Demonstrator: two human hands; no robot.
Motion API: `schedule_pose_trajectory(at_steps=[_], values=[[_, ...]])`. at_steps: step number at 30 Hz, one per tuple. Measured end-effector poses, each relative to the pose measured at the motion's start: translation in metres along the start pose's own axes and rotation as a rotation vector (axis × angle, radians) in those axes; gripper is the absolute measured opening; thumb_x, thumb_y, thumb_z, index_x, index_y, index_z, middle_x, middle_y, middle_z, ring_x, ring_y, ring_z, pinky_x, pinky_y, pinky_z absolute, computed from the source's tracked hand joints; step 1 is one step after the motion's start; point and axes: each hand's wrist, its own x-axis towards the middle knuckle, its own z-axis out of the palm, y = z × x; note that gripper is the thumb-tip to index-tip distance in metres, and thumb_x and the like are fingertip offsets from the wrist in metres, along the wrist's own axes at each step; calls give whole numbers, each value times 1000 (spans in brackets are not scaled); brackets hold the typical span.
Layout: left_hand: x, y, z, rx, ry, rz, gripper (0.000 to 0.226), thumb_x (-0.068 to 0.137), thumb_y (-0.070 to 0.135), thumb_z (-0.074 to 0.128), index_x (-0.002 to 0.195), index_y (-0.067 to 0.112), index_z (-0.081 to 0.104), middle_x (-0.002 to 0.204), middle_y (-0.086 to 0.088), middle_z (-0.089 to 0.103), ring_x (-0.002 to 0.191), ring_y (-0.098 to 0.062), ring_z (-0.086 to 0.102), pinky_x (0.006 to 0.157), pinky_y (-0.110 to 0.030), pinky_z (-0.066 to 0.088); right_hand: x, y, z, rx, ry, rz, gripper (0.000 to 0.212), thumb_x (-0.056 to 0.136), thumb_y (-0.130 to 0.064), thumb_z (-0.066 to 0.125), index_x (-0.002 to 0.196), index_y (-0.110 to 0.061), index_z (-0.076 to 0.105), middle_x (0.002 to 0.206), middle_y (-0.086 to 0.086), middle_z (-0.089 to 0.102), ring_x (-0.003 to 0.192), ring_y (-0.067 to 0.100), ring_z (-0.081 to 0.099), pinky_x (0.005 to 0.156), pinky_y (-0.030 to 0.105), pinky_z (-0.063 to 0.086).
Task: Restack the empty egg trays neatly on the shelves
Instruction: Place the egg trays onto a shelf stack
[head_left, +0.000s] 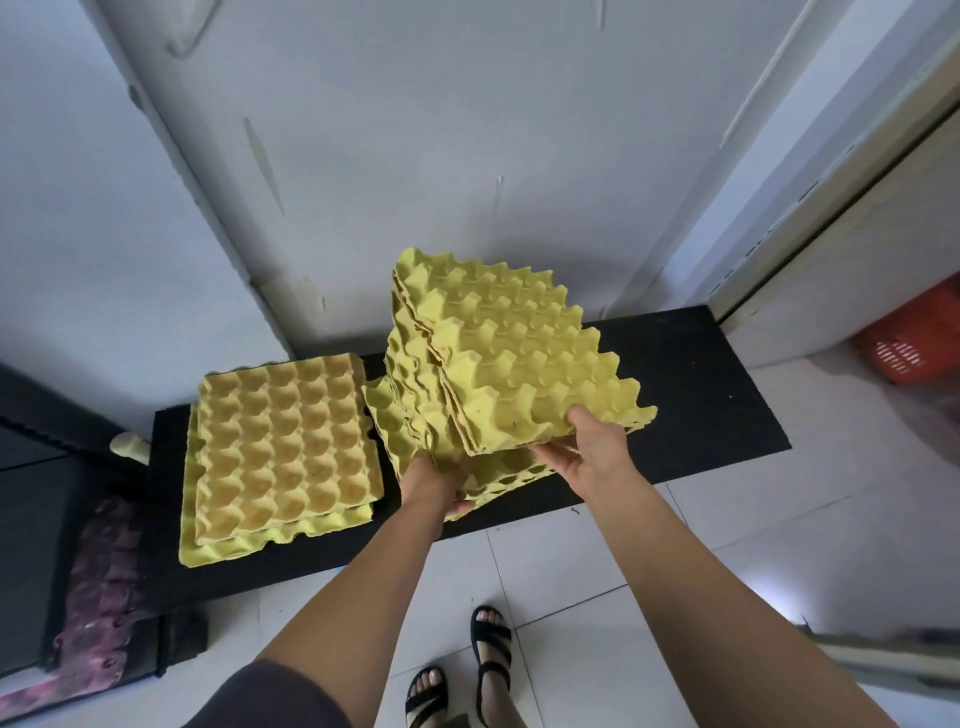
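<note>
My right hand (592, 452) pinches the tilted trays (509, 353) above the black shelf (701, 395); my left hand (434, 480) grips beneath them, its fingers hidden. A flat stack (280, 447) lies at the shelf's left end.

Matt, rough moulded-pulp egg trays (511, 358) lie on a matt black shelf (691, 395) above glossy floor tiles (571, 566).

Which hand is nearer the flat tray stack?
Left. The left hand is just right of the flat stack, gripping lower trays; the right hand holds the raised trays farther right.
</note>
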Motion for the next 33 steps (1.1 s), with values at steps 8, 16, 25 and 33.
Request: schedule_pose_trajectory(at_steps=[8,16,25,33], values=[[6,-9,1,28,36,14,27,88,10,62,106,6,43,84,-10,53,33,-13,54,64,-41,59,-17,-15,4,-25,7,-9,20,90,-10,51,108,-2,54,96,19,61,83,32,65,51,40,59],[0,-4,2,-36,-20,23,21,89,7,62,99,5,44,89,-14,51,49,-19,53,44,-29,55,-18,-37,-3,-35,41,-19,17,91,-16,53,101,-4,57,93,14,61,77,23,63,51,35,58],[-25,17,2,-164,-303,219,92,84,8,67,149,30,6,143,-8,36,95,-22,60,87,-48,52,-15,-30,-12,-1,3,-3,21,91,-7,53,113,-3,52,113,22,57,103,38,60,60,46,58],[-24,20,-4,-109,-289,267,90,86,-8,59,142,50,19,152,-6,19,81,-17,68,78,-47,56,-11,-36,-8,32,57,23,24,97,-14,42,114,-4,54,115,21,59,100,39,62,46,40,58]])
